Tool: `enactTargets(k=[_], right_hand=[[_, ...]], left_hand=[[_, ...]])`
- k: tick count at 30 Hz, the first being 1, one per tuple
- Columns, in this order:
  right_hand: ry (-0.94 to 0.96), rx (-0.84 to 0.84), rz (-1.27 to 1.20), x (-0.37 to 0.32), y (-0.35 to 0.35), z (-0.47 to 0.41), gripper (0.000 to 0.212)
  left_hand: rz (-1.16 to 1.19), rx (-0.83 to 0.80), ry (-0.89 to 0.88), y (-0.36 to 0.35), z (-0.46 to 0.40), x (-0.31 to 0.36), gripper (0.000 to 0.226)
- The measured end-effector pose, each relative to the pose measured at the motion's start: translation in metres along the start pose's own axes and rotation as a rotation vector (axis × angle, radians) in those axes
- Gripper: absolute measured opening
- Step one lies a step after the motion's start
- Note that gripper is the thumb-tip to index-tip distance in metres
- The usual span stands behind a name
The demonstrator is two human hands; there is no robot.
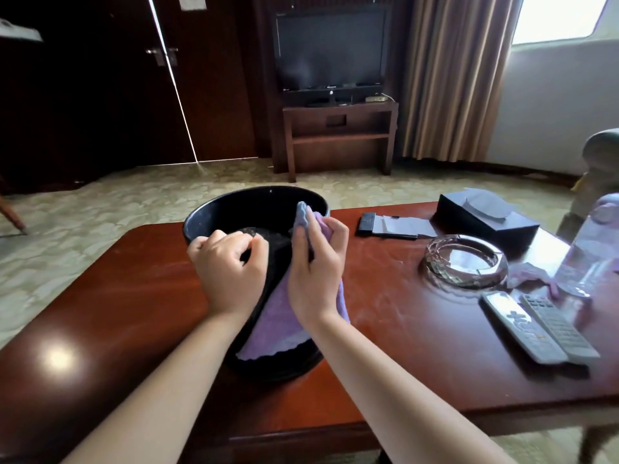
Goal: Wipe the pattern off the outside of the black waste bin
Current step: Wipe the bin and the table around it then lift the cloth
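Observation:
The black waste bin (214,212) lies on its side on the reddish wooden table (134,279), its open mouth turned away from me. My left hand (231,266) grips the bin's near rim and upper wall, fingers curled over the edge. My right hand (315,262) is closed on a purple cloth (281,326) and presses it against the bin's outer wall. The cloth drapes down the side toward the bin's base, and one corner sticks up above my fingers. Any pattern on the wall is hidden under my hands and the cloth.
To the right on the table are a glass ashtray (465,259), two remote controls (539,323), a black tissue box (485,212), a notepad with a pen (388,226), a clear bottle (593,249) and another purple rag (532,272). A TV on a stand (335,95) is beyond the carpet.

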State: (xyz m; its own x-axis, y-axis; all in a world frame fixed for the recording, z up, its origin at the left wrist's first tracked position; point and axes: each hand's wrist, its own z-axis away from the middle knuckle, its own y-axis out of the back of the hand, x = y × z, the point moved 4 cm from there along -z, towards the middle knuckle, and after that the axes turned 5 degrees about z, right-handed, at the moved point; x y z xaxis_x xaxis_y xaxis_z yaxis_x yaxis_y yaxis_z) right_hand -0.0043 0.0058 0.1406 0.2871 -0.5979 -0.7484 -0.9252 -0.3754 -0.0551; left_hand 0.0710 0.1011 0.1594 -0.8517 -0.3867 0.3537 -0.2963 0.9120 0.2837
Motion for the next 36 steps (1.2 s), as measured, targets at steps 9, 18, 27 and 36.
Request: enactTargets(k=[9,18,27,36], right_hand=[[-0.831,-0.223,-0.066,0.119,-0.002,0.008,0.043],[-0.284,-0.123,-0.145,0.047,-0.003,0.075,0.044],[-0.371,-0.207,-0.294,0.073,-0.014,-0.032,0.052],[0.036,-0.223,0.018,0.033,-0.014,0.068,0.055]], left_hand=[[0.039,0.026,-0.005,0.0,-0.001,0.0,0.037],[0.025,0.034,-0.019,-0.001,0.0,-0.001,0.032],[0.049,0.002,0.019,0.0,0.0,-0.001,0.033],[0.066,0.009,-0.016,0.002,0.0,-0.001,0.035]])
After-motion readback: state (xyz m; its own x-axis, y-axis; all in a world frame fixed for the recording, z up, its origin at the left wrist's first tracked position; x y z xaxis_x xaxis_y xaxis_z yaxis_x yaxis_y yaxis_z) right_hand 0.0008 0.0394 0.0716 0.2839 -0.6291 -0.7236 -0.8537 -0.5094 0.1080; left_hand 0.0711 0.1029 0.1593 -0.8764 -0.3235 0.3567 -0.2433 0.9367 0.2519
